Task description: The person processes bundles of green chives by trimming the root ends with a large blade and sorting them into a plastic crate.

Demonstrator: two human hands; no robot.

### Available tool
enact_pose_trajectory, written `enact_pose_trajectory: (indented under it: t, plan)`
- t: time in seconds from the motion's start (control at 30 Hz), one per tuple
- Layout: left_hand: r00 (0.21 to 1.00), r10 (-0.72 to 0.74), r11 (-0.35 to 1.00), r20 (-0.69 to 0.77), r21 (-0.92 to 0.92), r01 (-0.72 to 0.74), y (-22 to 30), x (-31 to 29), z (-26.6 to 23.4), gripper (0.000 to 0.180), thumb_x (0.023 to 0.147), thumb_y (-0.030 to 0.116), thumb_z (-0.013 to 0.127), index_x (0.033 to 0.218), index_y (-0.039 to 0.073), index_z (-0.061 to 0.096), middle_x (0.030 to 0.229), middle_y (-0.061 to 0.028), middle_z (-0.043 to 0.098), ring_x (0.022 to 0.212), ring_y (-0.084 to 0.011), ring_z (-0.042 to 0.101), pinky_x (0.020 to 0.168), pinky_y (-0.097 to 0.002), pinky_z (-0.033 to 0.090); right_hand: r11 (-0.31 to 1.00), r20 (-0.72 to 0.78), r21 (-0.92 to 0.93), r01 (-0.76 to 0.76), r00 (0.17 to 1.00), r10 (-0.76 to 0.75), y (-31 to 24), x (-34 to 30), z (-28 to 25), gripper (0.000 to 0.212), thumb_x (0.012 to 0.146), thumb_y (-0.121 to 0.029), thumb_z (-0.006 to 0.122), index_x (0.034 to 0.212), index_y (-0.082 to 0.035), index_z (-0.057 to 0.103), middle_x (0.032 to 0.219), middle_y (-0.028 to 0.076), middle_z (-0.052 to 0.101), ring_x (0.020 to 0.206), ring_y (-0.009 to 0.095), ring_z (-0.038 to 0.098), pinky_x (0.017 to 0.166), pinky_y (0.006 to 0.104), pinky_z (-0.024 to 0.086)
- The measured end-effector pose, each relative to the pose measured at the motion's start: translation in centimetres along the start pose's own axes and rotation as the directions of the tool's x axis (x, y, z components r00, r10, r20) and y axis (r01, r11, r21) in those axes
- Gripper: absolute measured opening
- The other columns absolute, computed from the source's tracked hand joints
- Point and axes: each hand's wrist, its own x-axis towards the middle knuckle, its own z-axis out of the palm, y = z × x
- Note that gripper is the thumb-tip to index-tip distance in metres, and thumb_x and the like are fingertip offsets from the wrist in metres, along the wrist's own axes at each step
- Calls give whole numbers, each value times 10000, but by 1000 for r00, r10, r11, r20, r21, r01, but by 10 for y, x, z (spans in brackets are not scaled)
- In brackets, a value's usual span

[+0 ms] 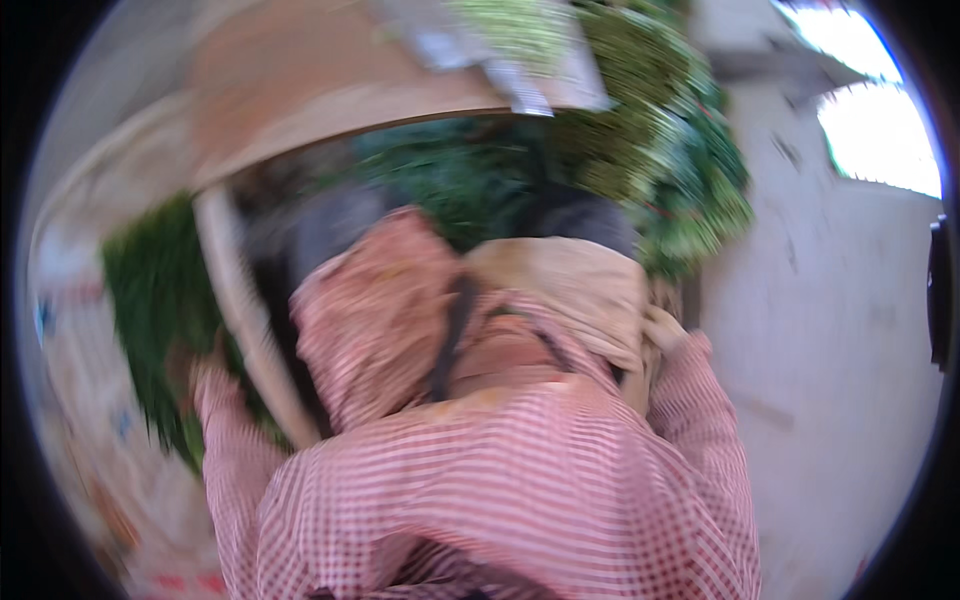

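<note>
My left hand [200,368] reaches down at my left side, against a tall bundle of dark green long-leaved vegetables [160,285]. Motion smears its fingers, so its grip on the leaves does not show clearly. At my right hip, my right hand [662,328] is low beside the tan cloth [570,285] over my right thigh. Its fingers are blurred and partly hidden there. Across my left thigh lies a pink checked cloth [370,320].
A brown wooden table [300,75] stands in front of me, with pale green cut stalks [515,30] on its right part. A wooden leg [245,300] separates my lap from the left bundle. Large heaps of greens [650,130] sit front right, beside a pale wall or floor surface [810,330].
</note>
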Motion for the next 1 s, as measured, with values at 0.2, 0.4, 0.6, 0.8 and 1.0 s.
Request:
enact_pose_trajectory:
  t: [0.2,0.4,0.6,0.8,1.0]
  plan:
    - [933,105,721,345,-672,168,-59,58,2,987,801,351,734,1516,-2,152,1302,-223,542,1136,-362,562,927,-460,495,918,238,143,-369,913,330,46,-23,57,451,924,-241,583,1309,-6,558,1064,119,679,866,182,627,725,335,519]
    - [995,-12,977,-103,-214,-10,-64,9,-1,819,798,201,721,1457,-55,310,1294,-224,557,1113,-302,591,962,-375,487,744,211,531,-406,914,348,103,13,34,399,938,-228,612,1269,-8,578,1011,114,680,763,167,614,622,318,493]
    - [999,-22,984,-28,-180,16,21,-52,8,805,801,180,713,1458,-53,309,1296,-220,554,1114,-300,589,964,-377,486,872,-675,394,291,735,60,133,188,-55,357,837,-209,643,1131,-7,621,905,154,680,841,299,651,786,365,514]
    - [997,-71,983,-2,-171,70,78,-84,2,792,804,158,704,1458,-51,309,1298,-217,552,1116,-299,587,966,-379,484,921,-899,40,387,416,-136,-46,280,-264,715,728,-233,700,1378,-68,455,1420,242,415,1284,392,432,1092,414,359]
    - [988,-155,977,21,-145,156,101,-99,4,780,807,137,696,1458,-49,308,1300,-213,549,1117,-297,586,968,-380,483,836,-610,-548,36,667,-428,-162,345,-363,1112,726,-125,697,1565,-218,-27,1603,152,163,1483,335,149,1171,477,214]
